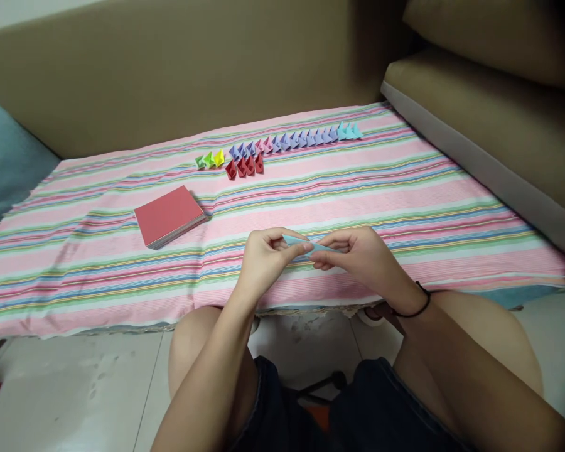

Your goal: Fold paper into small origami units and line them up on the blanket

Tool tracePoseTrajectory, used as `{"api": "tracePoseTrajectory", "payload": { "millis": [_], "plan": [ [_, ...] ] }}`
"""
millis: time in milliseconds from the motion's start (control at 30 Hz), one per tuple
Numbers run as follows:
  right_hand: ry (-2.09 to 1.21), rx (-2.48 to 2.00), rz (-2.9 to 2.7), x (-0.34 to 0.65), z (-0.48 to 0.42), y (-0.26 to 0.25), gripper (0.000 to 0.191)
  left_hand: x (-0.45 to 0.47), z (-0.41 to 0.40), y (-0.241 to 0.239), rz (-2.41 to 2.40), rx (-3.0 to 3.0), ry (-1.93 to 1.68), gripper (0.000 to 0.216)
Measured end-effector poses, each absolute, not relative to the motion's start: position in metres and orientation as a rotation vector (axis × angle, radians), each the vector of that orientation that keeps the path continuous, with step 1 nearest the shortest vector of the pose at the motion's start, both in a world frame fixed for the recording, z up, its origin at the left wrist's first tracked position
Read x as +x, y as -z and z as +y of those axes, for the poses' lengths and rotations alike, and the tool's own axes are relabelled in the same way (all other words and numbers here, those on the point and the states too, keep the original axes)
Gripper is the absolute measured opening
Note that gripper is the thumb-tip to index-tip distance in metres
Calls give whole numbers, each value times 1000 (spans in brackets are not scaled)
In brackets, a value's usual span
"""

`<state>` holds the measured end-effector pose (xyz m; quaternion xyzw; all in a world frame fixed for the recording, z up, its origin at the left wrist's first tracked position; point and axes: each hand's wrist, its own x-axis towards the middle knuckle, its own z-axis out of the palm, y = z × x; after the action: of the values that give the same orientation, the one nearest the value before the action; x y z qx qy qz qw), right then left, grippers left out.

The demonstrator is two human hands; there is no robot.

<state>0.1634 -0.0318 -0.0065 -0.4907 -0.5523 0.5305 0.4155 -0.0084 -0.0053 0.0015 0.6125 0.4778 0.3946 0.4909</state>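
Both of my hands pinch one small piece of folded light-blue paper point(292, 240) just above the near edge of the striped cloth. On its left end, my left hand point(269, 254) has thumb and fingers pressed together. My right hand point(358, 248) grips the right end, a black band round that wrist. Fingers cover part of the paper, so its full shape is hidden. Farther back stands a row of small folded paper boats, with lilac ones point(302, 139), turquoise ones point(349, 131), and yellow and green ones point(209, 159). Several dark red boats point(245, 167) sit in front of that row.
A stack of square paper with a red top sheet point(168, 216) lies left of my hands on the striped cloth point(358, 188). Behind rises a brown sofa back point(193, 69). Brown cushions point(489, 119) bound the right side. My knees are at the near edge.
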Motion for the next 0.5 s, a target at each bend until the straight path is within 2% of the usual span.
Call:
{"api": "tracePoseTrajectory", "payload": {
  "millis": [300,500],
  "plan": [
    [-1373,-1231,-1334,165,-31,4,21,-13,0,-4,1100,1327,-989,23],
    [-1366,-1225,-1302,166,-32,7,21,-10,-5,-4,1070,1370,-877,23]
  ]
}}
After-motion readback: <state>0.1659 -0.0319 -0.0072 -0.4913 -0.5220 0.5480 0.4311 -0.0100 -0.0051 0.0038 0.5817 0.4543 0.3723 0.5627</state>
